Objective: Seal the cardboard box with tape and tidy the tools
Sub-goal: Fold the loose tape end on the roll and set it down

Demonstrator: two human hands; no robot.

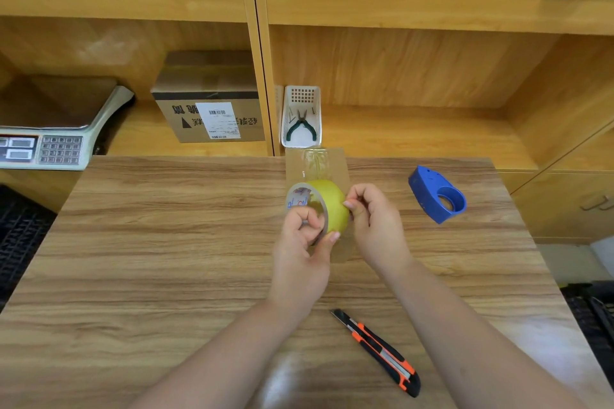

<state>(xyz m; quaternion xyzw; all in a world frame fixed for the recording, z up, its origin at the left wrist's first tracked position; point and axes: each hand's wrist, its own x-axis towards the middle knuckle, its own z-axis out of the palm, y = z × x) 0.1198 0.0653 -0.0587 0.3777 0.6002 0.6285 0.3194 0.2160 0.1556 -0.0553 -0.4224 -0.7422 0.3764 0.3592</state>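
Observation:
A yellowish roll of tape [332, 202] is held above a small flat cardboard box [334, 161] lying on the wooden table [166, 242]. My left hand [300, 252] grips the roll, fingers through its core and thumb on the outer face. My right hand [375, 222] pinches at the roll's right edge with fingertips. A strip of clear tape shows on the box's far end. A blue tape dispenser [437, 194] lies to the right. A black and orange utility knife [380, 350] lies near the front edge.
A white basket [315, 100] holding green-handled pliers [300, 126] stands behind the box on the shelf. A labelled cardboard carton [212, 103] and a weighing scale [50, 129] sit at the back left. Wooden shelves rise behind the table.

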